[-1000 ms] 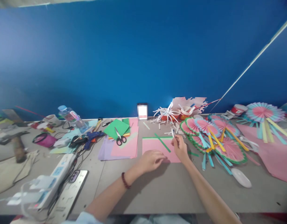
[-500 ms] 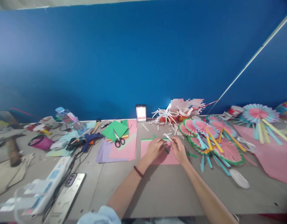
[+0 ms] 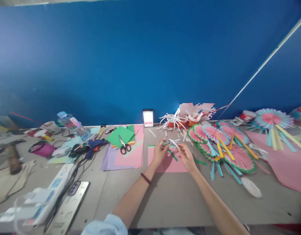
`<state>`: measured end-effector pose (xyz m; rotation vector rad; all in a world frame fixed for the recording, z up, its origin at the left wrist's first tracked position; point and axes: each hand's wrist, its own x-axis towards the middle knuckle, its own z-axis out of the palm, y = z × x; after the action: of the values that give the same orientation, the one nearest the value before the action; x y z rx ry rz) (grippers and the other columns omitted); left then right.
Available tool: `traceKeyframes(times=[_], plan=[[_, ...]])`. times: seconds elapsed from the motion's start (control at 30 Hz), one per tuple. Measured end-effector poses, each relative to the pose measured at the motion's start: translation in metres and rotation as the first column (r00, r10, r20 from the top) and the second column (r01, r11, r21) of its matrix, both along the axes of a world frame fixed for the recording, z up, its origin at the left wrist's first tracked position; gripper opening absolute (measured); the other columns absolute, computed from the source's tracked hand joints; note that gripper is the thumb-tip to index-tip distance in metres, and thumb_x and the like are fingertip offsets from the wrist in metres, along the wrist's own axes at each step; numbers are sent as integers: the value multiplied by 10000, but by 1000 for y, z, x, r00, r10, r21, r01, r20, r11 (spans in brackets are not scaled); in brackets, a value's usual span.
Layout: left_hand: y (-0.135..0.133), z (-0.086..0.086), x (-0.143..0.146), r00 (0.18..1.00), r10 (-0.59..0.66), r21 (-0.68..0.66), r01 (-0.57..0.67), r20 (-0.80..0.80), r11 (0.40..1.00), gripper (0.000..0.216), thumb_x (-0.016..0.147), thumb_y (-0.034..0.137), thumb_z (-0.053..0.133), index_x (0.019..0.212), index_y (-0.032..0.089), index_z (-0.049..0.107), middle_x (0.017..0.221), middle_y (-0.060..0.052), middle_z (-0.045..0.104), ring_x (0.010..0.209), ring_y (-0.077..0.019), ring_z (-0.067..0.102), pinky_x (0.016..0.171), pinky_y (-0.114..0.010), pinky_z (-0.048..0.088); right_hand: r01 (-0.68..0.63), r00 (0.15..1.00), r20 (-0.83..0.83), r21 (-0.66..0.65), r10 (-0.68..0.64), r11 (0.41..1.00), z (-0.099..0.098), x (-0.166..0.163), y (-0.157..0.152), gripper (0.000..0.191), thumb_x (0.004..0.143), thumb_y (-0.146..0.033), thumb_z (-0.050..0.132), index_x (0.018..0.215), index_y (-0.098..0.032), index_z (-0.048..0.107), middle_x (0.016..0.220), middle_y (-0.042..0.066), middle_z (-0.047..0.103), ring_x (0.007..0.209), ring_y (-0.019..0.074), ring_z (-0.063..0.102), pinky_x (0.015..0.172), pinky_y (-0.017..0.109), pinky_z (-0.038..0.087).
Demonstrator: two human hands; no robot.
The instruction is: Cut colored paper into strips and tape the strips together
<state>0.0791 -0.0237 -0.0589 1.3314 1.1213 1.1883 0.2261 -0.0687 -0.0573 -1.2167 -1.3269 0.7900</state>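
Above the pink paper (image 3: pixel 168 167), my right hand (image 3: pixel 187 156) pinches a narrow white strip (image 3: pixel 174 143), its free end pointing up and to the left. A loop of pale see-through material seems to hang below the strip, too blurred to name surely. My left hand (image 3: pixel 160 151) is just left of it, fingers bent and apart, with nothing plain to see in them. Under the hands a green paper strip (image 3: pixel 173 156) lies on the pink sheet. Another green strip (image 3: pixel 200 162) lies to the right of my right hand.
Scissors (image 3: pixel 124 145) rest on green paper (image 3: pixel 121 136) at left. Folded paper fans (image 3: pixel 234 156) and a white oval object (image 3: pixel 251 187) lie at right. A bottle (image 3: pixel 73 123), glue gun (image 3: pixel 94 147), power strip (image 3: pixel 56 187) and phone (image 3: pixel 72 205) stand or lie farther left.
My left hand has lifted and moved slightly left, its fingers spreading. The white strip in my right hand now shows longer, with the green strip below more visible.
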Motion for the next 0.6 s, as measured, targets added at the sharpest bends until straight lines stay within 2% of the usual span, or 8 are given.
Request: traceKeyframes(times=[0.07, 0.13, 0.2, 0.3, 0.43, 0.5, 0.6], plan=[[4, -1, -1, 996, -15, -86, 23, 89, 996, 355, 776, 340, 649, 1060, 126, 644, 776, -68, 669, 548, -130, 590, 515, -262, 491, -45, 997, -71, -30, 43, 999, 4, -2, -3, 328, 853, -509, 506, 985, -209, 524, 711, 19, 606, 646, 168, 588, 526, 262, 462], [6, -1, -3, 995, 7, -97, 3, 99, 995, 305, 770, 356, 641, 943, 108, 684, 702, -66, 668, 503, -125, 573, 472, -248, 469, -69, 992, -113, -42, 64, 997, 9, -4, -5, 335, 844, -524, 519, 975, -215, 526, 706, 16, 604, 644, 170, 585, 506, 257, 447], [7, -1, -7, 995, 47, -96, -39, 84, 995, 245, 763, 339, 639, 838, 113, 700, 662, -67, 669, 495, -127, 570, 470, -248, 463, -70, 988, -138, -40, 64, 997, 13, -6, -6, 341, 835, -533, 529, 961, -216, 530, 705, 18, 603, 655, 178, 590, 507, 265, 449], [11, -2, -16, 994, 103, -65, -100, 34, 993, 181, 764, 294, 628, 782, 128, 698, 639, -67, 673, 521, -143, 591, 505, -260, 478, -42, 986, -165, -26, 37, 999, 19, -6, -7, 337, 826, -530, 538, 942, -214, 535, 685, 12, 591, 673, 186, 596, 534, 282, 467], [30, 2, -32, 990, 137, 9, -137, -29, 991, 167, 791, 256, 589, 852, 137, 689, 722, -71, 695, 660, -176, 659, 659, -310, 536, 4, 977, -215, -11, -6, 1000, 24, -2, -7, 297, 836, -484, 545, 937, -205, 535, 682, 2, 582, 688, 168, 587, 599, 284, 480], [44, 8, -40, 988, 135, 49, -132, -76, 990, 173, 777, 212, 598, 912, 143, 682, 822, -82, 709, 755, -198, 679, 733, -351, 546, 29, 971, -236, -15, -32, 999, 25, 0, -8, 291, 833, -467, 554, 939, -197, 532, 684, 2, 583, 668, 157, 575, 579, 270, 465], [65, 22, -52, 980, 93, 122, -72, -178, 990, 238, 723, 95, 623, 937, 175, 690, 994, -85, 710, 986, -234, 653, 948, -443, 471, 58, 974, -218, -33, -63, 998, 27, 1, -8, 310, 820, -471, 567, 940, -188, 527, 677, 10, 591, 657, 159, 575, 519, 248, 433]])
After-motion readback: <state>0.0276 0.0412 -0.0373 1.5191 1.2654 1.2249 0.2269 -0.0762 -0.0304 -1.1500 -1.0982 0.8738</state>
